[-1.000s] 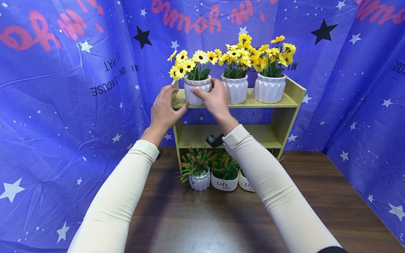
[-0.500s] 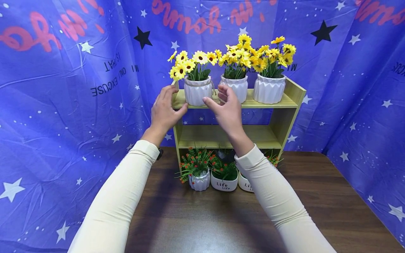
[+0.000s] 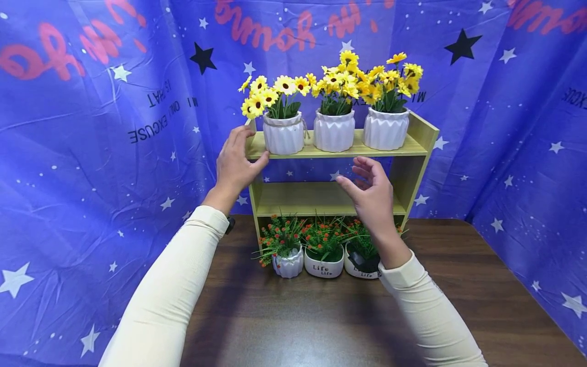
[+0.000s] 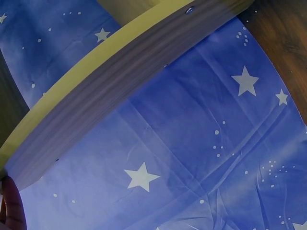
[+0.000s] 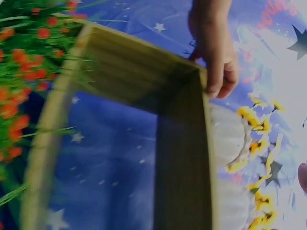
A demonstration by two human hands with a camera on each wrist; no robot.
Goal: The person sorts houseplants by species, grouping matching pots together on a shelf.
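My left hand (image 3: 236,160) holds the upper left corner of a light wooden shelf (image 3: 422,163), thumb on the front edge and fingers at the outer side. In the right wrist view the left hand (image 5: 216,52) grips that corner from outside. Three white flowerpots stand on the top board: a left pot (image 3: 284,136) tied with twine, a middle pot (image 3: 335,133) and a right pot (image 3: 387,130), all with yellow flowers. My right hand (image 3: 373,196) hangs in front of the middle compartment, fingers loosely bent and holding nothing.
On the dark wooden table (image 3: 293,326), a white pot (image 3: 289,265) and two oval "Life" planters, one a middle planter (image 3: 323,267), stand at the shelf's bottom with red-flowered plants. A blue star-patterned curtain (image 3: 91,214) surrounds the table at back and sides.
My right hand has let go of the left flowerpot and moved down and right, away from the top board. The left hand has stayed at the shelf corner.
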